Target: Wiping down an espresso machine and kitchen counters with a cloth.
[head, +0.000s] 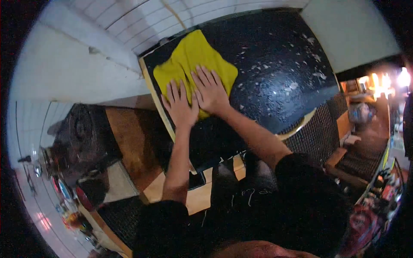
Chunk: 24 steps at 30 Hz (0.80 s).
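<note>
A yellow cloth [206,58] lies spread over the left part of a black tabletop [284,42]. Both of my hands rest palm down on it, side by side. My left hand [180,104] presses near the cloth's lower left, fingers apart. Just to its right, my right hand [211,92] lies flat with its fingers extended, the thumb close to the left hand's. A few folds run through the fabric between and above the hands. Pale flakes [292,85] are scattered across the tabletop right of the cloth, where the surface has a glossy shine.
A white panelled wall [145,22] borders the table's far side, and a pale panel [351,32] its right. The table has a light wooden edge [155,96] on the left. Dark ribbed matting [322,125] covers the floor at right. Blurred clutter [387,190] fills the far right.
</note>
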{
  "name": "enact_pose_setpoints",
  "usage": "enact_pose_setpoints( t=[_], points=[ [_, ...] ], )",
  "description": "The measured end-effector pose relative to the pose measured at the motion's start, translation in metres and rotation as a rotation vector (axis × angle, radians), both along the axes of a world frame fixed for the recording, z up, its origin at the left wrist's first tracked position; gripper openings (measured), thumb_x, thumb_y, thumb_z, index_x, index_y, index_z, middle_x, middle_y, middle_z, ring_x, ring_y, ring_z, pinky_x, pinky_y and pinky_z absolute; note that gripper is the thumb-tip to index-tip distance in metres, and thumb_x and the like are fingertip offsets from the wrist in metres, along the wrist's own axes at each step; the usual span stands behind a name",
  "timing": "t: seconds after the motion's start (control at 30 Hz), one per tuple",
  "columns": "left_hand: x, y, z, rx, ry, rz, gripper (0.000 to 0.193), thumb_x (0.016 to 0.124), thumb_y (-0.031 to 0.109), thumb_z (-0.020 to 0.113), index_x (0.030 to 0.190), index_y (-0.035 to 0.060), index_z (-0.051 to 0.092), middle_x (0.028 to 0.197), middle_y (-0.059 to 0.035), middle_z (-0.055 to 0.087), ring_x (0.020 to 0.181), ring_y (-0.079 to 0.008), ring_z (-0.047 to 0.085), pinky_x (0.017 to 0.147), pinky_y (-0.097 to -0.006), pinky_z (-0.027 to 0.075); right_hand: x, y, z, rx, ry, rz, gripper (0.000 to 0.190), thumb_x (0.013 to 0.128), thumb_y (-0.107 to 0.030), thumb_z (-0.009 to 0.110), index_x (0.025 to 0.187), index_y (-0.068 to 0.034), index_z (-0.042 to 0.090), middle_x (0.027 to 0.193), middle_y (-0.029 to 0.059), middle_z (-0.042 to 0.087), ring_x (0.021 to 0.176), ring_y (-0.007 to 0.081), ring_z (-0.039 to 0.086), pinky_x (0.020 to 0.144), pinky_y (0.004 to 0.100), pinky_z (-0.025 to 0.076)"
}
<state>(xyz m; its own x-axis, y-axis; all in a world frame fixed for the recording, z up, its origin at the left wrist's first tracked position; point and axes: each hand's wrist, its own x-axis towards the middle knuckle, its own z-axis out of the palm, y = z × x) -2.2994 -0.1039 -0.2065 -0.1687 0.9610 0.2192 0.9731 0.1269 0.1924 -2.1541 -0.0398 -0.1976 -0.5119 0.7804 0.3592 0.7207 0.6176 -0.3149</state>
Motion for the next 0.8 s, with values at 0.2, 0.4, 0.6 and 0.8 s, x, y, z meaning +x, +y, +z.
enact_pose_setpoints(
  t=[0.2,0.4,0.6,0.8],
  points=[
    [0.081,-0.053,0.048,-0.189,-0.499,-0.345,0.058,0.091,0.033,0.074,0.142,0.0084,0.06,0.158,-0.0174,0.044,0.145,-0.0392,0.038,0.119,-0.0584,0.027,0.169,-0.083,0.009,-0.184,-0.015,-0.471,0.073,0.097,-0.048,0.055,0.16,-0.015,0.038,0.167,0.0156,0.033,0.152,0.0394,0.031,0.125,0.0523,0.026],
    [0.087,0.024,0.026,0.152,-0.305,-0.135,0.065,0.094,0.033,0.072,0.15,0.0104,0.049,0.163,-0.0181,0.038,0.154,-0.0392,0.027,0.124,-0.0561,0.02,0.396,-0.039,-0.038,-0.064,-0.037,-1.039,0.075,0.099,-0.053,0.051,0.163,-0.017,0.034,0.169,0.0163,0.029,0.154,0.0406,0.029,0.125,0.0513,0.023],
    [0.088,0.072,-0.013,-0.013,0.088,0.102,0.073,0.105,0.055,0.045,0.162,0.0102,0.034,0.169,-0.0175,0.027,0.158,-0.0344,0.022,0.127,-0.0569,0.016,0.45,0.009,-0.063,0.051,-0.087,-1.316,0.08,0.1,-0.052,0.049,0.162,-0.006,0.03,0.169,0.0229,0.026,0.155,0.0415,0.025,0.126,0.054,0.018],
    [0.091,0.069,0.0,-0.047,0.113,0.185,0.07,0.106,0.057,0.043,0.162,0.0147,0.037,0.169,-0.0144,0.03,0.157,-0.0344,0.025,0.126,-0.0553,0.021,0.385,-0.064,-0.041,-0.009,0.035,-0.997,0.079,0.097,-0.037,0.056,0.161,0.0,0.029,0.168,0.0284,0.021,0.156,0.0456,0.018,0.127,0.0567,0.013]
  ],
)
